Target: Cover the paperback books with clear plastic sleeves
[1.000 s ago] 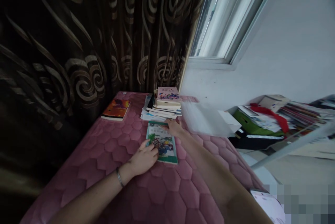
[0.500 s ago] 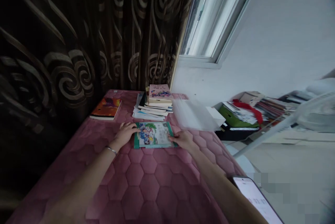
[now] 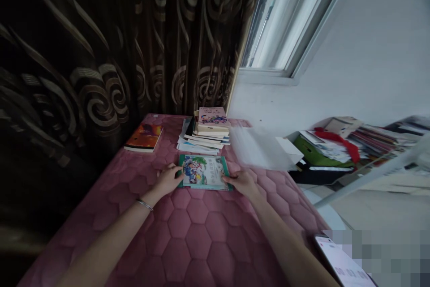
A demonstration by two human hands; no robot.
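A thin book (image 3: 205,171) with a green border and a colourful cartoon picture on its white cover lies on the pink quilted surface (image 3: 201,229), turned sideways. My left hand (image 3: 169,178) grips its left edge, thumb over the cover. At the opposite edge, my right hand (image 3: 242,182) pinches the book between thumb and fingers; the fingers underneath are hidden. A silver bracelet (image 3: 145,205) circles my left wrist. Just beyond the book stands a stack of books (image 3: 208,134), topped by a pink-covered book (image 3: 213,116).
An orange-covered book (image 3: 144,137) lies at the far left, near the dark curtain (image 3: 110,45). A blurred whitish sheet (image 3: 262,148) sits right of the stack. A lit phone (image 3: 342,260) is at lower right. Boxes with papers and a green bag (image 3: 319,155) stand beyond the right edge.
The view has shifted slightly, so most things appear farther right. Both hands stay on the book's two ends, and its cover now sits straighter over the green border.
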